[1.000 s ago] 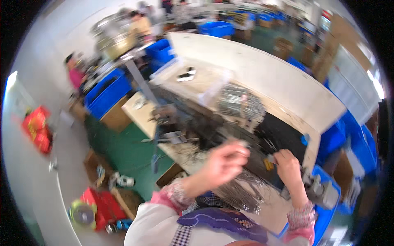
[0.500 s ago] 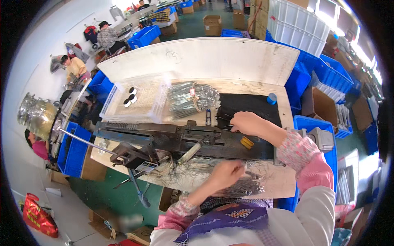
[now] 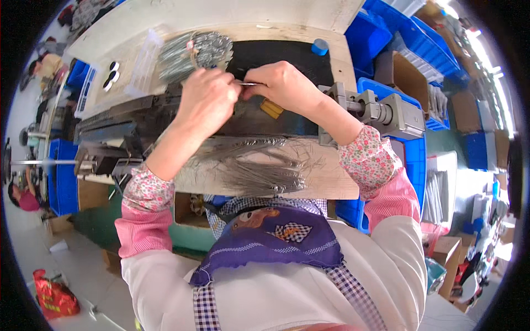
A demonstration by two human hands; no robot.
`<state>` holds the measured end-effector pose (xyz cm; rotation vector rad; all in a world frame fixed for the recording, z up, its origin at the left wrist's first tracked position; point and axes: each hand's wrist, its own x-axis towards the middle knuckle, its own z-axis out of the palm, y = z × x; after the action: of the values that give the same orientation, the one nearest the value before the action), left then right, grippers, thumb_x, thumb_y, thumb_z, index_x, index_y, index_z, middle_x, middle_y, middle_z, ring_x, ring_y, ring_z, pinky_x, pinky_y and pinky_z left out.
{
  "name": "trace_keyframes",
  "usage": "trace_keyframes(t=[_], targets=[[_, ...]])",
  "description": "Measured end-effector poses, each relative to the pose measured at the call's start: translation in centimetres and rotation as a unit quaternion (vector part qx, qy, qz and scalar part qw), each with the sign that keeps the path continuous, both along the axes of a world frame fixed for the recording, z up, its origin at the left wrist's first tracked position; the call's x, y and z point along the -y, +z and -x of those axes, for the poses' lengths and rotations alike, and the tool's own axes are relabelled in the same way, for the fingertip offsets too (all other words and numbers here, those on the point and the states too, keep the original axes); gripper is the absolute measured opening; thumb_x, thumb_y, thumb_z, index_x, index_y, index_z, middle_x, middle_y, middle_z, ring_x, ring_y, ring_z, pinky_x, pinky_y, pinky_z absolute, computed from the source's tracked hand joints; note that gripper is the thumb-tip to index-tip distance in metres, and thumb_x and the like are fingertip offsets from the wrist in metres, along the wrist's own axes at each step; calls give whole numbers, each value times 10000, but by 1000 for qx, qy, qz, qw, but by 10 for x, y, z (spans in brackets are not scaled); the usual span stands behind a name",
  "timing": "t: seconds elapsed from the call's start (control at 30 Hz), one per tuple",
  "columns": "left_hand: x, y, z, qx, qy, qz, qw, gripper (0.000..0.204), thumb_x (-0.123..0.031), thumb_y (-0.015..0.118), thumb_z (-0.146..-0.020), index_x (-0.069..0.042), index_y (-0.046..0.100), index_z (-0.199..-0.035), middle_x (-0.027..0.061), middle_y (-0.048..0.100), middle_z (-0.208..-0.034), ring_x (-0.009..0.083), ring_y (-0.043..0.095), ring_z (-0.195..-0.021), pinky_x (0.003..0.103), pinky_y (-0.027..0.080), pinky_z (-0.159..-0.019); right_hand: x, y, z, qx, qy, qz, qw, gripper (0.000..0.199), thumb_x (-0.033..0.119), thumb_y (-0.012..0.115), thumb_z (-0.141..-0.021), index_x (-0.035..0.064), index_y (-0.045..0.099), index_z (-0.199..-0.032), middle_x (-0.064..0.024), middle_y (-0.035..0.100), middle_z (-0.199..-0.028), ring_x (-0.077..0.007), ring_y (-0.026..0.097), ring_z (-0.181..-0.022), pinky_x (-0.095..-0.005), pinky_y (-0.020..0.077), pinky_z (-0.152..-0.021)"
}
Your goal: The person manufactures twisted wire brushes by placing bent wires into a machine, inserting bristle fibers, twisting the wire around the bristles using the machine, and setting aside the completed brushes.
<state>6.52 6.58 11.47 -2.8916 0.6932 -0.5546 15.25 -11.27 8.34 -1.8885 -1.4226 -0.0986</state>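
Close together above the dark metal bench machine, my two hands are closed at either end of a thin metal piece. My left hand pinches its left end, with the fingertips partly hidden. From the other side my right hand grips it between thumb and fingers. A yellow block lies on the machine just below my right hand. Behind the hands is a black cloth. A tied bundle of metal wires lies beyond my left hand. Loose thin wires are spread along the near bench edge.
A blue round container stands at the cloth's far corner. A clear plastic tray and black-and-white spools are at the back left. A grey metal cylinder unit juts out on the right, near blue bins and a cardboard box.
My left hand has risen from the near wires to meet my right hand over the machine. The thin metal piece is now between them. The whole view has shifted.
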Motion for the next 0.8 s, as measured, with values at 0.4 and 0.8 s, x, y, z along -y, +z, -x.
trace_keyframes(t=[0.4, 0.8], targets=[[-3, -104, 101, -362, -117, 925, -19, 608, -454, 315, -1020, 46, 634, -887, 32, 459, -515, 111, 428, -419, 240, 300, -373, -30, -21, 7, -17, -43, -14, 999, 191, 128, 721, -752, 13, 691, -902, -153, 671, -825, -328, 641, -773, -370, 516, -721], [14, -89, 83, -236, 139, 719, 639, 315, -218, 661, -887, -3, 544, -1086, 22, 569, -652, 81, 494, -482, 241, 401, -442, -30, -1, 25, 55, -73, -6, 996, 178, 18, 656, -743, 12, 647, -921, -140, 608, -888, -334, 611, -818, -368, 503, -719]])
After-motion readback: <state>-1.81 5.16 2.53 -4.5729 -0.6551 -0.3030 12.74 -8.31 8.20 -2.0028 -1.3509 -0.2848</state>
